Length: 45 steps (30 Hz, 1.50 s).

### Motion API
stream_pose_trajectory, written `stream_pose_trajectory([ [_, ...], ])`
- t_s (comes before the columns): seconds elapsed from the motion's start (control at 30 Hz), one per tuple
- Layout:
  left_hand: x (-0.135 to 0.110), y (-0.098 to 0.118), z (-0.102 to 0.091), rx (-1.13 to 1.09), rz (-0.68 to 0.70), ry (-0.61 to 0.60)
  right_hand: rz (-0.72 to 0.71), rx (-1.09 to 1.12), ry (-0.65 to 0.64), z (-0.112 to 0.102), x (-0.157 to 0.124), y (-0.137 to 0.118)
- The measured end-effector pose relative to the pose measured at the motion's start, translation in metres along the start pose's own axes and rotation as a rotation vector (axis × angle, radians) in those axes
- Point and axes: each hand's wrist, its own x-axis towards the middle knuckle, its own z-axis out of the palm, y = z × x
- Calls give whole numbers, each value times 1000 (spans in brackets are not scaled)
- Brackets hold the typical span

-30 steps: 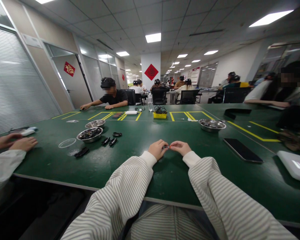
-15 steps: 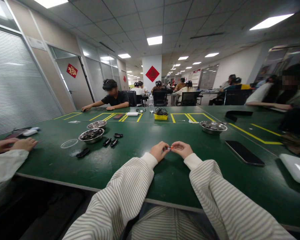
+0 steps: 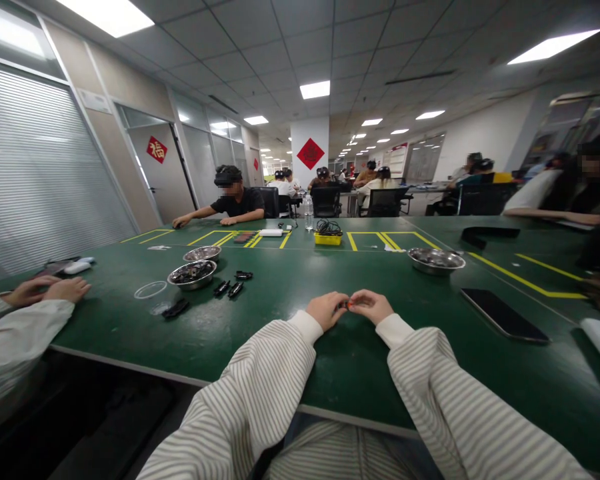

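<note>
My striped sleeves (image 3: 263, 373) cross the near edge of a green table (image 3: 260, 347), where I pinch a small part (image 3: 350, 305), orange-red on one side, between the fingertips of my left hand (image 3: 326, 311) and right hand (image 3: 373, 307). Both grips look closed on it, though my fingers hide most of its shape. With so little to hold, uneven pressure from either side could make it spring loose; a slanted push might bend or chip it. If dropped, it could skid across the smooth top and slip under the phone (image 3: 504, 315) to my right. To my left lie loose black pieces (image 3: 235, 290), among which a small stray would be hard to spot. Beyond them sits a filled metal bowl (image 3: 193, 287); farther off stands a bottle (image 3: 309, 213), well clear of any slip.
</note>
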Motion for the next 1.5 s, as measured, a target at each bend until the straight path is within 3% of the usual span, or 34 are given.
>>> stream_pose_trajectory([
  [0.5, 1, -7, 4, 113, 96, 59, 156, 224, 16, 2, 5, 10],
  [0.6, 3, -32, 4, 162, -72, 79, 223, 187, 31, 1, 5, 9],
  [0.77, 1, -99, -10, 262, -590, 78, 271, 80, 33, 0, 3, 6],
  [0.87, -1, -128, -17, 314, -749, 69, 259, 40, 14, 0, 2, 7],
  [1.03, -1, -143, -16, 354, -734, -31, 254, 26, 3, -1, 2, 9],
  [1.5, -12, -136, -20, 448, -783, -67, 277, 32, -27, 0, 3, 7],
])
